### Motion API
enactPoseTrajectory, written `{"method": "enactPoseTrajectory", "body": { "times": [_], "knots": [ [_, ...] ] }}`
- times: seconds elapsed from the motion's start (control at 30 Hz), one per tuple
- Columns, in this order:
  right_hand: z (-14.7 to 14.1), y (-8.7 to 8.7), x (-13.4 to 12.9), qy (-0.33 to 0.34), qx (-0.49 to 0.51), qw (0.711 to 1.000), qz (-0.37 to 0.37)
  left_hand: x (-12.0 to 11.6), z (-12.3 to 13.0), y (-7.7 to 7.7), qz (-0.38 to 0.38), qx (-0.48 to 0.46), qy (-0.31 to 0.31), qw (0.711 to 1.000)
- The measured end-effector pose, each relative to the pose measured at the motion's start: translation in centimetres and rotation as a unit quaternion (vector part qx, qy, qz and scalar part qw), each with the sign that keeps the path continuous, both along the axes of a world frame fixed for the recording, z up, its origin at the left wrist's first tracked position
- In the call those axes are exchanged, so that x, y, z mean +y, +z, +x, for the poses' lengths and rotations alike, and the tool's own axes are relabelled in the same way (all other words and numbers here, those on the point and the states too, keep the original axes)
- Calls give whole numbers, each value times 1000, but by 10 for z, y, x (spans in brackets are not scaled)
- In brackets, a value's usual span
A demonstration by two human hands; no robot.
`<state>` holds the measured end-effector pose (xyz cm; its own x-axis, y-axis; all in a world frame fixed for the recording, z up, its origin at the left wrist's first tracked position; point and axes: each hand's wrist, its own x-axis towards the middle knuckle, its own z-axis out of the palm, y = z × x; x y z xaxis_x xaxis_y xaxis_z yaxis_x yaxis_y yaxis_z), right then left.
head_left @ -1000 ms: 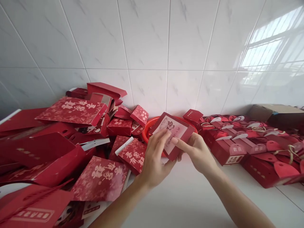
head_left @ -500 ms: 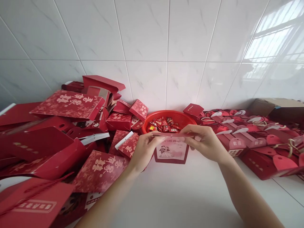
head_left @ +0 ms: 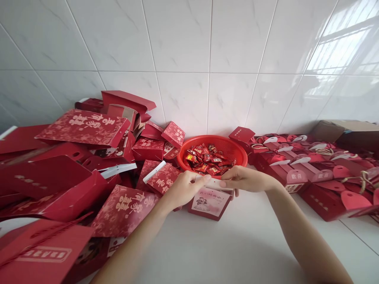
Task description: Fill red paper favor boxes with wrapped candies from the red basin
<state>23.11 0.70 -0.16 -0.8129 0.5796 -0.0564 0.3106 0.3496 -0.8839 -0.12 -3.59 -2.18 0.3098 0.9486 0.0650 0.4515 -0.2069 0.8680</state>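
Between my two hands is a small red gift box [head_left: 209,204], its front printed with a cartoon couple and writing. My left hand [head_left: 185,187] pinches the left part of its pale top flap. On the right part of that flap, my right hand [head_left: 250,179] is closed with thumb and fingers, some fingertips showing behind the box. Just beyond the hands stands a round red plastic basket [head_left: 243,154] holding several wrapped candies [head_left: 204,156]. The inside of the box is hidden from me.
Red gift boxes [head_left: 124,209] lie in a loose heap on the left. Handled boxes [head_left: 296,173] are packed in rows on the right, with a brown cardboard box [head_left: 334,132] behind them. A tiled wall [head_left: 183,98] rises behind the white tabletop [head_left: 219,252].
The gift box has come lower and nearer, with its top flap now tilted so its pale side shows. Both hands have moved down with it, and more of the candy basket is visible.
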Motion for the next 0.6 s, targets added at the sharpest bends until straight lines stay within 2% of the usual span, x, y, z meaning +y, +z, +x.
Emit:
{"method": "enactPoseTrajectory", "body": {
  "times": [0.1,0.2,0.3,0.37,0.43,0.6],
  "knots": [
    [5,0,9,-52,19,998,24,8,-5,-6,-7,-1,-2,1000],
    [9,0,30,-165,57,981,88,12,-10,-8,-10,27,15,999],
    [2,-4,64,-235,-6,960,153,13,-12,-7,-21,47,12,999],
    [-10,-9,88,-231,-121,941,215,14,-12,-6,-31,26,-14,999],
    [-23,-15,107,-213,-181,931,236,15,-13,-6,-36,1,-36,999],
    [-46,-32,128,-194,-227,928,222,15,-15,-6,-44,-18,-61,997]
  ]
}}
